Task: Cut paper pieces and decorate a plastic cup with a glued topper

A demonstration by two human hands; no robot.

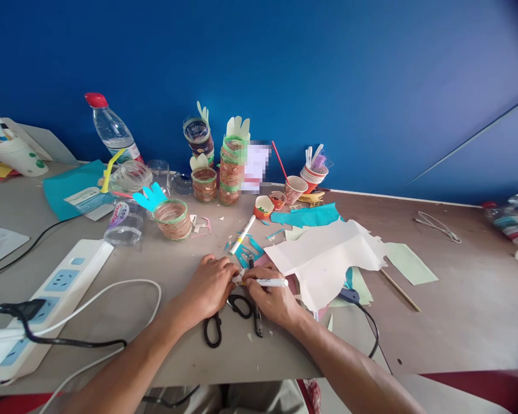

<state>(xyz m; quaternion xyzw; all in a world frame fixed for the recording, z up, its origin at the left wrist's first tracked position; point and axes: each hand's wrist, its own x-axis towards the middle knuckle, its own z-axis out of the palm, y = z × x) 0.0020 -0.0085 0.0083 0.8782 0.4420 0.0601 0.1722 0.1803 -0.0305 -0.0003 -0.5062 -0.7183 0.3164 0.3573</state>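
Observation:
My right hand is closed round a white marker, its back end pointing right and its tip toward my left hand. My left hand rests on the table with its fingers curled together at a small pale scrap, mostly hidden between both hands. Under and between the hands lie black-handled scissors, their blades largely covered. A dark pen runs beneath my right hand. Just beyond are blue paper scraps and another white marker. Large white paper lies right of my right hand.
Twine-wrapped clear cups with paper leaves stand behind my left hand. A power strip and cables occupy the left. Paper cups and a red-capped bottle are near the blue wall. A wooden stick lies at right.

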